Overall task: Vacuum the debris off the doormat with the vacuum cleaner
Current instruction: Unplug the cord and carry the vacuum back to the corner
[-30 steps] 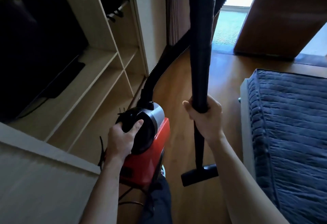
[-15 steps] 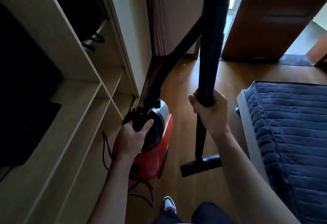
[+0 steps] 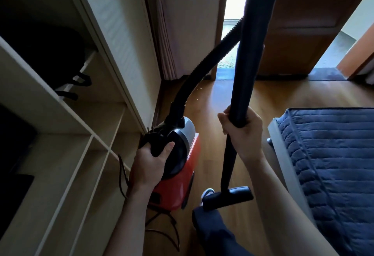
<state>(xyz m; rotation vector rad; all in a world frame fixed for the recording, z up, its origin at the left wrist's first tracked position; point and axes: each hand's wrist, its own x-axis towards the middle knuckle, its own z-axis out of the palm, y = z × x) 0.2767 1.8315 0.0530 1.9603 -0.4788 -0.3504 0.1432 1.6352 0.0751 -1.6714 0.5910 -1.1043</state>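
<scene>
My left hand (image 3: 148,165) grips the black handle of a red and silver vacuum cleaner (image 3: 178,176), held above the wooden floor. My right hand (image 3: 242,134) is closed around the black wand (image 3: 251,49), which stands nearly upright. The floor nozzle (image 3: 228,197) hangs at the wand's lower end, near my foot. A ribbed black hose (image 3: 206,67) runs from the cleaner up past the wand. A light textured doormat (image 3: 227,61) shows through the doorway ahead, mostly hidden by hose and wand. Small crumbs (image 3: 197,99) lie on the floor before the threshold.
Pale wooden shelving (image 3: 85,134) fills the left, with a black bag (image 3: 60,57) on a shelf. A bed with a blue quilt (image 3: 327,164) stands on the right. An open brown door (image 3: 303,33) is behind the wand. The vacuum's cord (image 3: 162,225) dangles below.
I have moved forward along the shelving toward the doorway, carrying the vacuum and wand. The doorway and door are closer, and both hands keep their grips.
</scene>
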